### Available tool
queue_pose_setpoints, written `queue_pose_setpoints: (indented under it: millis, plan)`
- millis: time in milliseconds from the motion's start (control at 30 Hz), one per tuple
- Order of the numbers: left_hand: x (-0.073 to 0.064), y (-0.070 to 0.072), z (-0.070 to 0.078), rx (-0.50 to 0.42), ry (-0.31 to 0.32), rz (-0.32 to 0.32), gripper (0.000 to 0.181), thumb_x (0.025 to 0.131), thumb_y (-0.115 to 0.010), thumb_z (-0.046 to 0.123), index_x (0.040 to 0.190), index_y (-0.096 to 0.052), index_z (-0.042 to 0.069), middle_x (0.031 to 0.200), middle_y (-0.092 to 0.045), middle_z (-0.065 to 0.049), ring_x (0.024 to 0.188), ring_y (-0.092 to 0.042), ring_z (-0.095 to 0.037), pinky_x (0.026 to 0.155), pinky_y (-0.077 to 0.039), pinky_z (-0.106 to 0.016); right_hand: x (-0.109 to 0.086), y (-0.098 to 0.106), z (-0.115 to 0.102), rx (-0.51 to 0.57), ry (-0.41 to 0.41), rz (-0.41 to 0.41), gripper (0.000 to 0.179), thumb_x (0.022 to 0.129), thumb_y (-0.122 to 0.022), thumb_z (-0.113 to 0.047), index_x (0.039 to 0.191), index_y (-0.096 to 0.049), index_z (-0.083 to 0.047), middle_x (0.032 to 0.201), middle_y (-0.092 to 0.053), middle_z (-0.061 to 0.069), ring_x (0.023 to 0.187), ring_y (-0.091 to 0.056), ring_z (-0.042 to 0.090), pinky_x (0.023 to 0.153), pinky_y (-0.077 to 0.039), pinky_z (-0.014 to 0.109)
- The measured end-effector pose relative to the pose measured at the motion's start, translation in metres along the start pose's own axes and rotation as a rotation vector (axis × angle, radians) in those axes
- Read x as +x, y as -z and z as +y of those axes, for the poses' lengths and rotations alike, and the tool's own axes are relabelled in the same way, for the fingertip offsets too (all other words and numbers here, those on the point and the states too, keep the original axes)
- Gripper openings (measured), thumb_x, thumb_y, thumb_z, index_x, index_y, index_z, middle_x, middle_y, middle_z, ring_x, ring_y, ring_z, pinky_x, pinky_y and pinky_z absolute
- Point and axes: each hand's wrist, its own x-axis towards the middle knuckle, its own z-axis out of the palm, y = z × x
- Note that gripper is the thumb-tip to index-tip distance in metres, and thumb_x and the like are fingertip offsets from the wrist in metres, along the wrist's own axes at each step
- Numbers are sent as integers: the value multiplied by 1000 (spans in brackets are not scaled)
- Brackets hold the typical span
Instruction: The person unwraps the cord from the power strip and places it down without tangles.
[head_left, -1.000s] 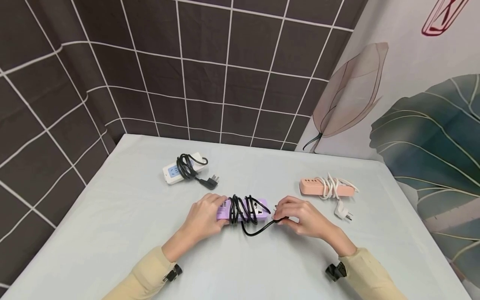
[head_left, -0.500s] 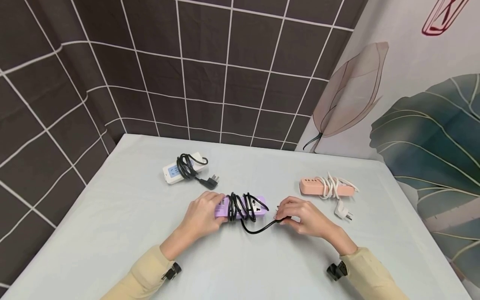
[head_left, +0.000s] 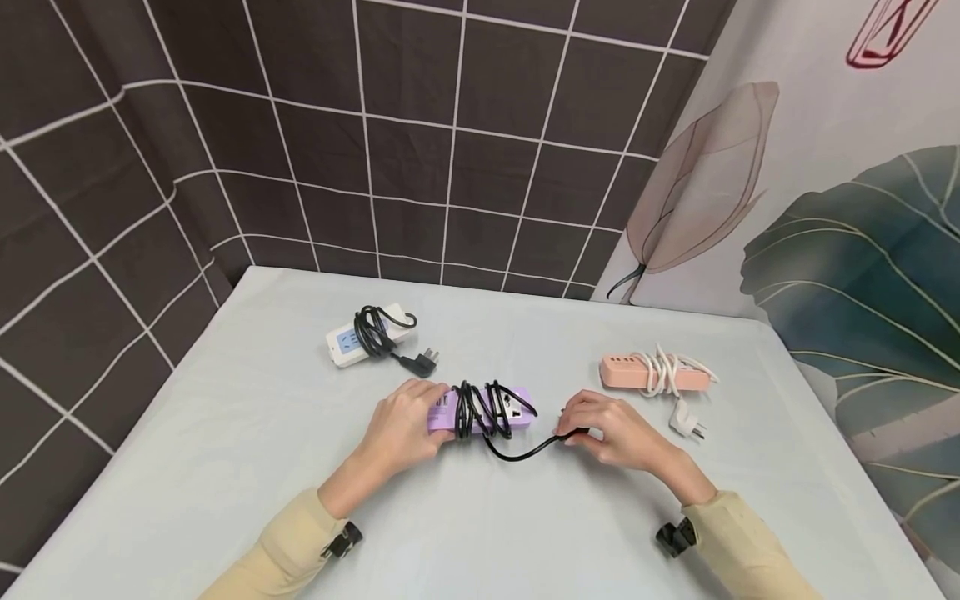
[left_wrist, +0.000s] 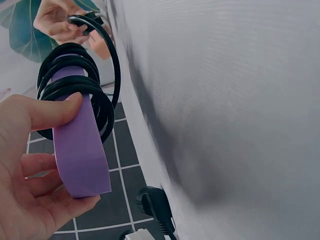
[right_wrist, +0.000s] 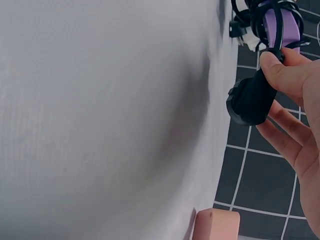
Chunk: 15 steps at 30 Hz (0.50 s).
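My left hand (head_left: 401,427) grips the left end of a purple power strip (head_left: 441,413), thumb on the near side and fingers on the far side. A black cord (left_wrist: 70,90) is wound in several loops round the strip's middle. From the loops a loose length of cord sags across to my right hand (head_left: 613,429). There, in the right wrist view, the thumb and fingers pinch the black plug (right_wrist: 252,97) at its cord end. Both strip and plug are held above the table, and shadows fall on the cloth below them.
A white power strip (head_left: 347,342) with a coiled black cord lies at the back left, its black plug (head_left: 420,363) beside it. To the right lies a pink power strip (head_left: 622,373) wrapped in white cord, with a white plug (head_left: 684,419). Pale cloth covers the table (head_left: 480,533).
The purple power strip has shifted slightly away and to the left in my left hand. My right hand has edged right with the plug, widening the gap between them.
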Motion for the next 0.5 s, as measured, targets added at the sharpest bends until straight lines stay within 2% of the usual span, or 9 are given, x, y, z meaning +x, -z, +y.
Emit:
queue_pose_setpoints:
  millis: [500]
  plan:
    - [-2, 2, -1, 9, -3, 20, 61, 64, -86, 26, 116, -65, 1, 110, -69, -14, 103, -63, -30, 81, -55, -44, -7, -5, 12, -90, -60, 35, 24, 71, -81, -9, 89, -72, -24, 89, -68, -12, 86, -61, 7, 73, -52, 26]
